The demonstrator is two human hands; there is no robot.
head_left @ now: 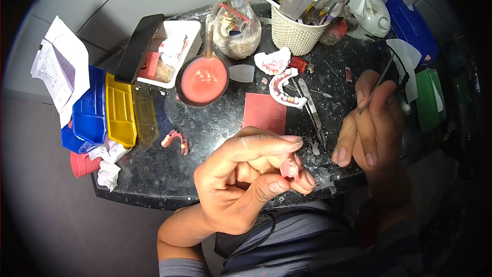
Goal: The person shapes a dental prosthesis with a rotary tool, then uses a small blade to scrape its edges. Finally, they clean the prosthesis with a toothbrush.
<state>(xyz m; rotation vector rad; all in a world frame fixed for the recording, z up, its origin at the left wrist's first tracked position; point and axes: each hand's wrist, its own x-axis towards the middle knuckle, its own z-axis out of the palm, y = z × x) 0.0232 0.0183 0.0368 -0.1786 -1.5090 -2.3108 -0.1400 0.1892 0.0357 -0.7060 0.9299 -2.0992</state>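
Note:
My left hand (246,174) is closed round a small piece of pink wax (289,169), held at the fingertips above the table's front edge. To the right, my right hand (370,123) has its fingers wrapped round a thin metal tool (376,84) that points up. Between and beyond the hands lies a square pink wax sheet (264,113). A white dental model (287,88) with teeth set in pink wax rests behind it, and a second white model (272,60) sits further back. A small pink denture piece (176,141) lies to the left.
A pan of melted pink wax (205,80) stands at the back, beside a white box (192,36) and a plastic bag (238,28). A tool basket (296,35) is behind the models, near metal tweezers (311,107). Yellow (120,110) and blue bins (89,107) stand left, a green bin (429,97) right.

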